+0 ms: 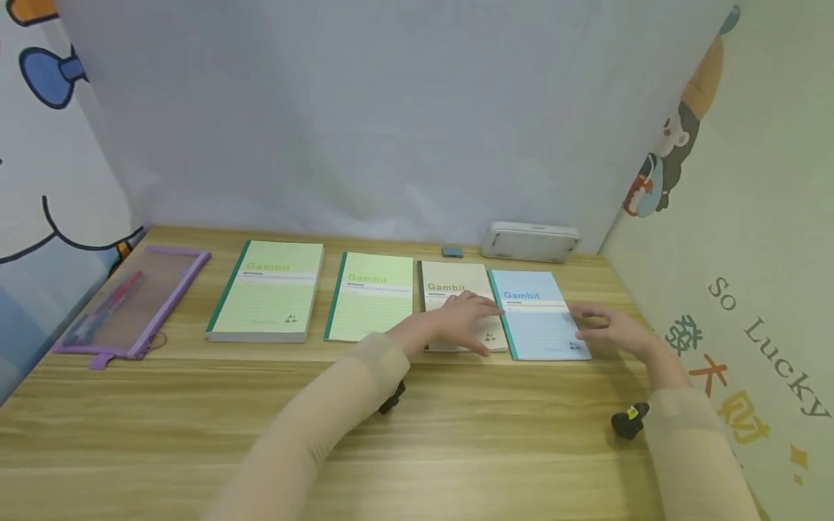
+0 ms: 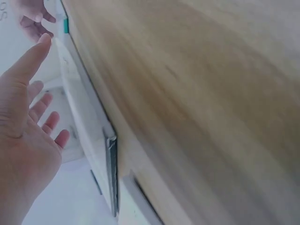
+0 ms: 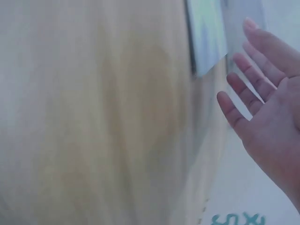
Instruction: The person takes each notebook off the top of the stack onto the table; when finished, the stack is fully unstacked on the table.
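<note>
Fingers spread, my left hand [image 1: 459, 322] hovers over the cream notebook [image 1: 449, 275], its fingertips near the green spine of the blue notebook [image 1: 537, 333]. In the left wrist view the left palm [image 2: 33, 154] holds nothing. At the blue notebook's right edge is my right hand [image 1: 612, 329], fingers extended toward it; whether they touch it cannot be told from the head view. The right wrist view shows the right fingers [image 3: 243, 93] apart from a notebook's corner. Left of the cream one lie a thin green notebook [image 1: 374, 307] and a thicker green notebook [image 1: 274, 297].
A purple-edged mesh pouch [image 1: 146, 304] with pens inside lies at the table's left. At the back stand a white case [image 1: 531, 242] and a small grey-blue block [image 1: 452, 252]. Walls close off the back and right of the wooden table [image 1: 456, 449].
</note>
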Tool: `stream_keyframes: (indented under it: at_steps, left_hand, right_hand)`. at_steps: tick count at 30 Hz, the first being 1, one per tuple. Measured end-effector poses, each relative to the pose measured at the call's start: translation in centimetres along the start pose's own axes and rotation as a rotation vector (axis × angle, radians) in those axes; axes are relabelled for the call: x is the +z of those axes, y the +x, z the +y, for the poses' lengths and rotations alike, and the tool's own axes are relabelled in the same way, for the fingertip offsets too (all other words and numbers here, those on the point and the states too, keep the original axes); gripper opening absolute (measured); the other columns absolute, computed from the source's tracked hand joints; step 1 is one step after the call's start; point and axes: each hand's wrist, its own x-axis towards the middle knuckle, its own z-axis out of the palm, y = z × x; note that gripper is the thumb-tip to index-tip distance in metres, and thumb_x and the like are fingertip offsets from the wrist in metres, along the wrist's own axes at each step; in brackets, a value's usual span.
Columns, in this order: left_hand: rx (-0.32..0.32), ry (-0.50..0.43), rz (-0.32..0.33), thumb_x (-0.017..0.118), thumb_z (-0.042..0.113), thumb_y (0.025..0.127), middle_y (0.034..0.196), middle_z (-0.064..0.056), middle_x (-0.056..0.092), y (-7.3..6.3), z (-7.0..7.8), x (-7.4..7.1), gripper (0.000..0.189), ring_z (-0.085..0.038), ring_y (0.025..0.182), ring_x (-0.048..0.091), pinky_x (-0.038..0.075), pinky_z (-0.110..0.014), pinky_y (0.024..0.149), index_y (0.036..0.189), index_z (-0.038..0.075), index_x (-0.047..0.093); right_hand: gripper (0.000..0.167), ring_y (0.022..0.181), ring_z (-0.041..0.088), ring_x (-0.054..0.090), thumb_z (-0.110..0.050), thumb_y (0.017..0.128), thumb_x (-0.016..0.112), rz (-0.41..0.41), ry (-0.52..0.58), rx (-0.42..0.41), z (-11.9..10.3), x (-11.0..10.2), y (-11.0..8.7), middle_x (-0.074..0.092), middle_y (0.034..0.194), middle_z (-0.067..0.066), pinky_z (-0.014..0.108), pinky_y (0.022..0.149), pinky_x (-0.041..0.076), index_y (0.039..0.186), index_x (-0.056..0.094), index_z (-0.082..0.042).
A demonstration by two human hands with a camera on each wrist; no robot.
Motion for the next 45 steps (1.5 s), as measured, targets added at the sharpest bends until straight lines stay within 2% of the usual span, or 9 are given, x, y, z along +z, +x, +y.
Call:
stream_keyframes:
  at_steps: [7, 14, 18, 25, 31, 35, 40, 45]
  left_hand:
    - [-0.007, -0.054, 0.051, 0.070, 0.048, 0.081, 0.151, 0.001, 0.033, -2.3, -0.2, -2.2, 0.080, -0.025, 0.138, 0.025, 0.022, -0.055, 0.110, 0.147, 0.022, 0.034]
    - [-0.034, -0.090, 0.100, 0.071, 0.044, 0.082, 0.149, 0.001, 0.036, -5.4, -0.6, -4.8, 0.074, -0.024, 0.138, 0.025, 0.021, -0.055, 0.110, 0.145, 0.022, 0.038]
    - [-0.015, -0.124, 0.130, 0.070, 0.044, 0.083, 0.147, 0.000, 0.039, -7.0, -0.9, -6.6, 0.072, -0.025, 0.138, 0.027, 0.021, -0.054, 0.110, 0.144, 0.019, 0.040]
    - [-0.016, -0.154, 0.150, 0.071, 0.042, 0.083, 0.147, 0.000, 0.040, -10.5, -0.1, -9.8, 0.074, -0.021, 0.139, 0.029, 0.024, -0.044, 0.113, 0.145, 0.017, 0.039]
    - [-0.019, -0.129, 0.222, 0.072, 0.044, 0.081, 0.147, 0.000, 0.040, -13.8, -0.7, -10.9, 0.077, -0.023, 0.138, 0.030, 0.024, -0.046, 0.112, 0.145, 0.018, 0.038]
    - [-0.045, -0.098, 0.275, 0.072, 0.042, 0.081, 0.147, -0.001, 0.040, -16.1, -1.4, -11.5, 0.076, -0.025, 0.138, 0.029, 0.021, -0.049, 0.112, 0.144, 0.017, 0.039]
    - [-0.120, -0.106, 0.352, 0.073, 0.043, 0.080, 0.147, 0.000, 0.039, -19.1, -2.3, -11.8, 0.076, -0.026, 0.137, 0.028, 0.021, -0.053, 0.110, 0.145, 0.021, 0.038]
    - [-0.186, -0.124, 0.461, 0.073, 0.042, 0.080, 0.148, -0.004, 0.036, -21.8, -4.2, -11.7, 0.075, -0.031, 0.138, 0.026, 0.022, -0.058, 0.108, 0.144, 0.019, 0.040]
  right_hand:
    - [0.061, 0.132, 0.044, 0.030, -0.021, 0.092, 0.062, 0.021, -0.065, -0.059, -2.9, -0.8, 0.9, 0.035, 0.145, 0.023, 0.065, 0.099, 0.030, 0.144, 0.036, -0.003]
    - [0.066, 0.132, 0.042, 0.032, -0.029, 0.091, 0.064, 0.033, -0.115, -0.058, -6.6, -1.0, 1.5, 0.034, 0.147, 0.021, 0.059, 0.100, 0.036, 0.146, 0.033, -0.006]
    - [0.067, 0.131, 0.041, 0.033, -0.029, 0.090, 0.064, 0.064, -0.151, -0.066, -9.2, -0.8, 1.8, 0.034, 0.146, 0.021, 0.059, 0.098, 0.038, 0.145, 0.034, -0.007]
    - [0.068, 0.132, 0.038, 0.035, -0.035, 0.089, 0.065, 0.120, -0.152, -0.126, -13.9, -0.1, 2.5, 0.037, 0.146, 0.017, 0.056, 0.101, 0.037, 0.145, 0.037, -0.009]
    - [0.064, 0.132, 0.032, 0.038, -0.029, 0.088, 0.067, 0.167, -0.091, -0.193, -17.9, 1.7, 3.1, 0.037, 0.148, 0.010, 0.051, 0.102, 0.039, 0.144, 0.040, -0.015]
    - [0.064, 0.132, 0.032, 0.038, -0.025, 0.088, 0.068, 0.171, -0.071, -0.255, -20.3, 3.1, 3.4, 0.037, 0.148, 0.010, 0.050, 0.105, 0.036, 0.144, 0.039, -0.014]
    - [0.063, 0.134, 0.028, 0.036, -0.022, 0.087, 0.069, 0.193, -0.051, -0.313, -22.8, 5.1, 3.6, 0.039, 0.147, 0.008, 0.047, 0.107, 0.035, 0.143, 0.041, -0.013]
    - [0.062, 0.138, 0.023, 0.031, -0.024, 0.088, 0.069, 0.225, -0.049, -0.346, -25.0, 7.3, 4.1, 0.036, 0.150, 0.003, 0.043, 0.108, 0.035, 0.142, 0.042, -0.015]
